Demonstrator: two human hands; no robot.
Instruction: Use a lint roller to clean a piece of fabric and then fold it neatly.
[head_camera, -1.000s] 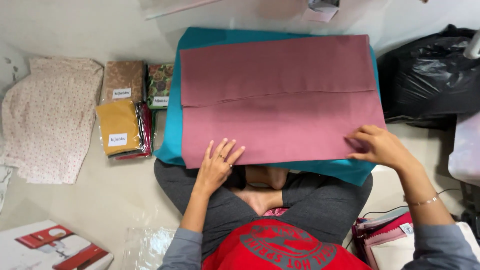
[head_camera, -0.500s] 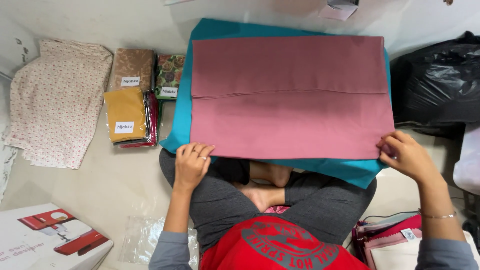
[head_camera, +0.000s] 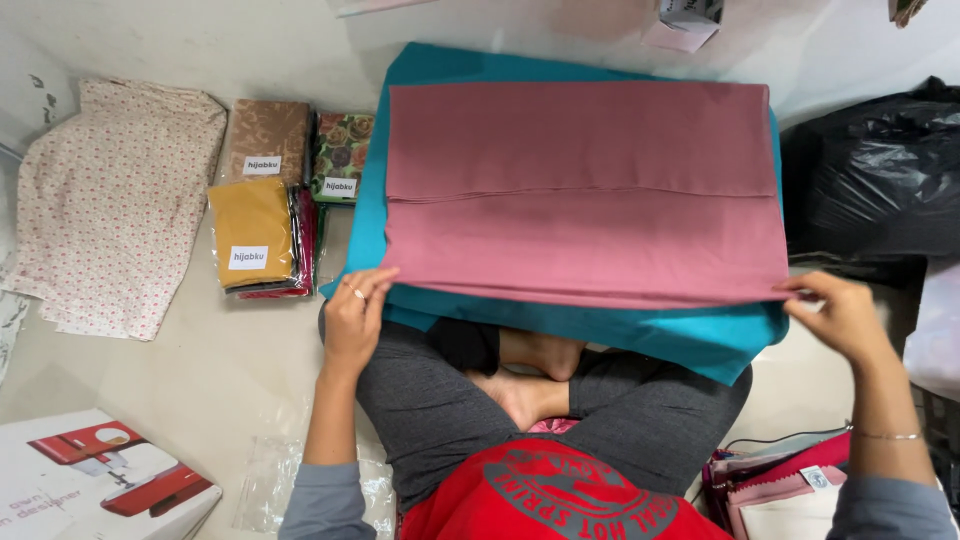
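Teal cloth mostly hidden under folded pink fabric, fingertips tucked beneath

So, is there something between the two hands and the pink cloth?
Nothing visible. The left hand is at the near left corner of the pink cloth, and the right hand pinches its near right corner. The cloth lies folded on a teal cloth, with nothing on top of it.

Soft, even indoor light falls from overhead, bright without harsh shadows. The black plastic bag at three o'clock shows pale glare streaks. Focus is sharp centrally; edges bow slightly, with faint blur at twelve o'clock.
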